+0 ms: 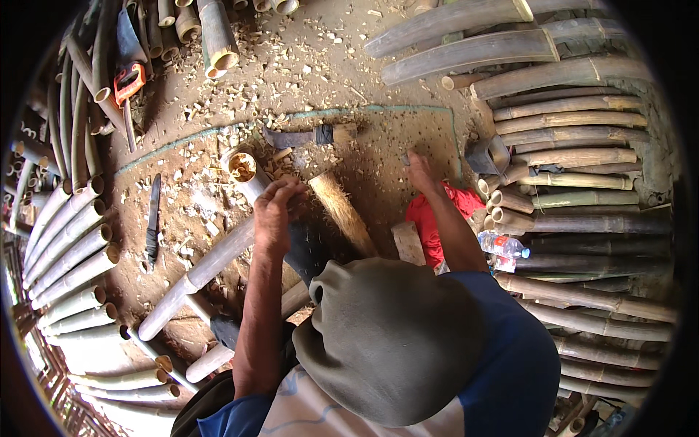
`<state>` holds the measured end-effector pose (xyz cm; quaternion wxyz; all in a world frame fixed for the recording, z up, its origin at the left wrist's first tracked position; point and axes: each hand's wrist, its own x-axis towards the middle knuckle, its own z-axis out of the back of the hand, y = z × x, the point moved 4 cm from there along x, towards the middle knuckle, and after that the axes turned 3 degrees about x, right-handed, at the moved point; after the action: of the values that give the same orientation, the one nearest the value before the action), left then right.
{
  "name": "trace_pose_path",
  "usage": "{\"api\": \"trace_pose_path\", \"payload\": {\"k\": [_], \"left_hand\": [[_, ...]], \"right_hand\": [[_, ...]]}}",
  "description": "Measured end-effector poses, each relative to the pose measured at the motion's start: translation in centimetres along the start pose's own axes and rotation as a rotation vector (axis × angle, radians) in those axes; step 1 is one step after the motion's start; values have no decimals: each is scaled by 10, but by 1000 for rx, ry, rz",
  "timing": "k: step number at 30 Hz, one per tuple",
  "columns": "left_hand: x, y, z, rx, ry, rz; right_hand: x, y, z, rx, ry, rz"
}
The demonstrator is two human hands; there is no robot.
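My left hand (273,211) is raised at the near end of a bamboo tube (253,182), whose open far end has pale chips in it. Its fingers are loosely bent, with gaps between them, and I see nothing held in them. A long bamboo pole (200,273) runs under or beside that wrist. Farther right, my right hand (421,171) is closed, with a small grey thing (405,159) at its fingertips that I cannot make out. Between the hands leans a rough wooden log (342,211). A broad blade with a wooden handle (309,136) lies beyond them among shavings.
A dark-handled knife (153,218) lies on the ground at left. An orange-handled saw (129,80) stands by bamboo at far left. Bamboo lengths (582,218) line the right side, near a plastic bottle (504,245) and red cloth (466,200). A dark rounded cap (393,342) fills the lower middle.
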<state>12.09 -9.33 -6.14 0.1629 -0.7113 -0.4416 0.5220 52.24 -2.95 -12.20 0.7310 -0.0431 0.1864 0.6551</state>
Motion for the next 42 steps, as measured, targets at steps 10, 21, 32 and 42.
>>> {"api": "trace_pose_path", "payload": {"k": [10,21,32,42], "left_hand": [[-20,-75,-80,588,214,-679],[49,-161,80,-565,-59,-333],[73,-123,-10,-718,271,22],[62,-62,-52,1412,92,-616]], "right_hand": [[-48,279,153,931,-77,494],[-65,180,-21,12,213,316],[-169,105,-89,464,172,-43],[-163,110,31,1711,551,-392]]}}
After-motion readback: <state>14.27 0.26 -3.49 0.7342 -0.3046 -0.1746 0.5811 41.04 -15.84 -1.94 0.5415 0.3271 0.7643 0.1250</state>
